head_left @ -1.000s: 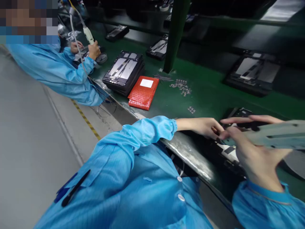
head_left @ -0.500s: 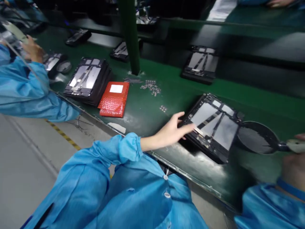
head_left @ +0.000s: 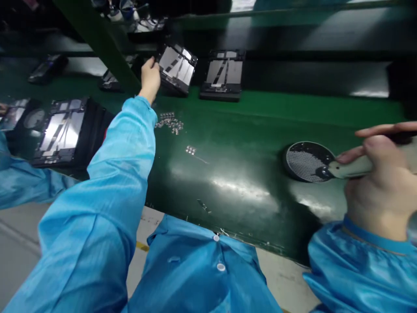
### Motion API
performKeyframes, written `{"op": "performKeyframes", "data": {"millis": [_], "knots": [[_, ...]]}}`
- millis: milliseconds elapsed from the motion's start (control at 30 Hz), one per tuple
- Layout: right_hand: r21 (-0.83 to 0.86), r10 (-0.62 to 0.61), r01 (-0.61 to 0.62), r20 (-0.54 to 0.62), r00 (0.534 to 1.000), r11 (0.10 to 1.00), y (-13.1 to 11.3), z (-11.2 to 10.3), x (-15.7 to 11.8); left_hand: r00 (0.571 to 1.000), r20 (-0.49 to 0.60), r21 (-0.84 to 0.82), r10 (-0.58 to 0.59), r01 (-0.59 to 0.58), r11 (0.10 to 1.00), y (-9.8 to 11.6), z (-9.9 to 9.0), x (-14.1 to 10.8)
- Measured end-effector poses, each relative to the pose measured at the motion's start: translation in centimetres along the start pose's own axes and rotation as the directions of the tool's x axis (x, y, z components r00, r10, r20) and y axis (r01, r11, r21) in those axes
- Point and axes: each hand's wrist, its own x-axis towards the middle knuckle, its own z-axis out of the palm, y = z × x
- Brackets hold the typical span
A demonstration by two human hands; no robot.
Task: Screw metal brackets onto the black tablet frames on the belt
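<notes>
Stretched far forward, my left hand is closed on the left edge of an opened tablet, which sits tilted at the back of the green bench. Silver battery plates and dark ribbon cables show inside it. A second opened tablet lies just to its right. My right hand is wrapped round a pale electric screwdriver. The tool's front end points over a round dish holding many tiny silver screws. Part of the right hand is cut off by the picture's edge.
A stack of opened tablets stands at the left, partly behind my sleeve. Small metal parts are scattered near the middle, with a little cluster closer. A green post rises at the back left. A co-worker's blue sleeve is at far left.
My left hand has moved from the near bench to the back with a tablet, and that near spot shows bare bench. The screwdriver has come further into view over the dish. The view has turned right.
</notes>
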Motion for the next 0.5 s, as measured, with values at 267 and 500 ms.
{"op": "performKeyframes", "data": {"millis": [267, 500], "knots": [[0.170, -0.094, 0.079, 0.078, 0.992, 0.982, 1.9, -0.9, 1.9, 0.840, 0.519, 0.279, 0.160, -0.344, 0.897, -2.2, 8.5, -2.3], [0.198, -0.195, 0.170, 0.112, 0.974, 0.965, 3.1, -1.6, 3.0, 0.787, 0.574, 0.243, 0.224, -0.425, 0.872, 2.2, 9.2, -8.6]]}}
